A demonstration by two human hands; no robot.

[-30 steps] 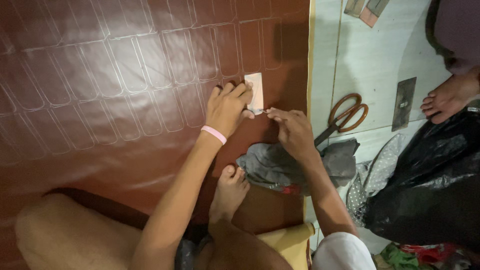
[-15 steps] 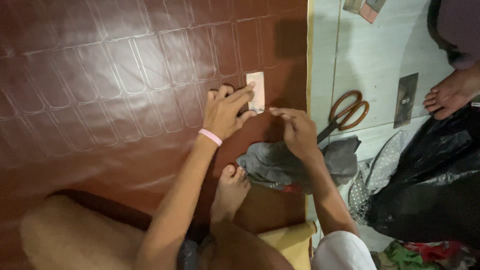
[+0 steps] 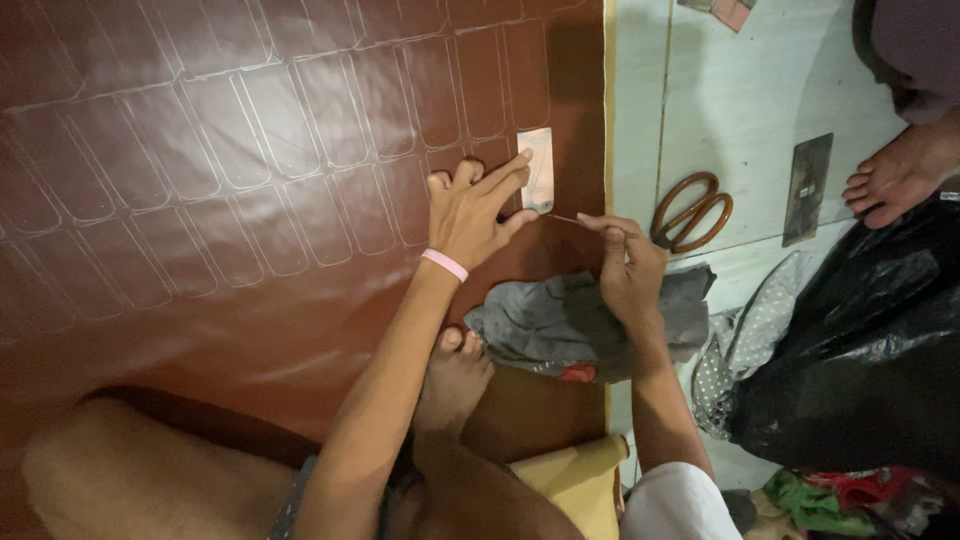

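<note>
Pressing flat, fingers spread, left hand [image 3: 475, 212] on pale rectangular template [image 3: 536, 170]; right hand [image 3: 628, 262] pinching thin marker [image 3: 566, 218].

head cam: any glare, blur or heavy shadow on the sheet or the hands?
Head view: soft glare across the upper left of the brown sheet, dimmer along its lower part; left hand and right hand sharp, no motion blur; the thin tool in the right hand is too fine to identify; the black bag is very dark.

Just the one head cam here, looking steeply down from close above at the brown sheet [image 3: 250, 250] spreading over the floor [image 3: 740, 110], arms reaching in from below.
</note>
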